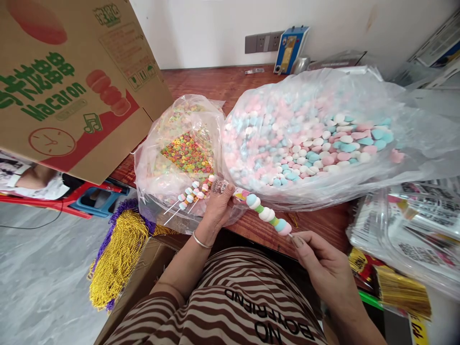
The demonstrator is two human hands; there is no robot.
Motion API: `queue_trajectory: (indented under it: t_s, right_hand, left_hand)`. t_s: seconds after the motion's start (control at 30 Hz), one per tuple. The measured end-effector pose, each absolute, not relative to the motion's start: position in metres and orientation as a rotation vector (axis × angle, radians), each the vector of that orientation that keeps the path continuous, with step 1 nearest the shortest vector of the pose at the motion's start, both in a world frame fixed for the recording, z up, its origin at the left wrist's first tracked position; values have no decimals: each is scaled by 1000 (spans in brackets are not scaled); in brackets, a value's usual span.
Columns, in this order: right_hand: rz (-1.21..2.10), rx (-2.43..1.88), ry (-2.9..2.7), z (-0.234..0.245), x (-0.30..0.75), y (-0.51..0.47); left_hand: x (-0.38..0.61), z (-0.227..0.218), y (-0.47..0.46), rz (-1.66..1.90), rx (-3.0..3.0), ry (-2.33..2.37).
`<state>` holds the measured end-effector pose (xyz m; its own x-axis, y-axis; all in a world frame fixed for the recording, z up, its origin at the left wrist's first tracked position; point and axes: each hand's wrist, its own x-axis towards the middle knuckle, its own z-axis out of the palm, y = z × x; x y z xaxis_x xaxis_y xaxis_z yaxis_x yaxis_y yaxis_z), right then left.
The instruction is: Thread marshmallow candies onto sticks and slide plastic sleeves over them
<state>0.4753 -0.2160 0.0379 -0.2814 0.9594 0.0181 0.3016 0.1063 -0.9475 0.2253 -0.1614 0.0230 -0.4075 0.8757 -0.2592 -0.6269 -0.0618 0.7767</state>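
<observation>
This looks like a small candy-packing workshop: across the middle and upper right of the frame, a wooden counter (212, 80) carries a huge clear bag (359, 96) of pastel candies and a smaller bag (149, 165) of multicolored rings, both in bulk, with a threaded candy stick (266, 214) in front. A large carton (81, 96) printed "Macaron" fills the upper left, and plastic packs (406, 235) with printed labels crowd the right edge. Gold and purple strands (122, 254) hang over a gray floor (43, 282) at lower left, and a white wall (208, 33) with sockets (263, 42) runs along the top.
</observation>
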Motion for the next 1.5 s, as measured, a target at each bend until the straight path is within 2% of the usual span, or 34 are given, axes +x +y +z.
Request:
queue_trajectory:
  t_s: [0.23,0.53,0.67,0.87,1.0,1.27,1.5]
  right_hand:
    - [537,-1112,-1952,49,468,-220]
    - [107,-968,-2070,44,467,-218]
    - [144,-974,-2050,44,466,-219]
    - [699,-1202,-1868,46,468,-223]
    - [862,-1267,-1788,47,467,-222]
    - [752,-1245,-1728,42,450,-222]
    - [322,-1104,-1856,23,441,-221]
  left_hand:
    - [221,19,-163,1720,564,1221]
    - [217,15,-165,1681,876,1424]
    - [218,16,-166,1698,870,1432]
    - [223,15,-166,1828,685,1186]
    - [230,22,-163,1872,481,1114]
    - [254,52,-153,1634,76,785]
    - [260,62,-147,1585,-52,691]
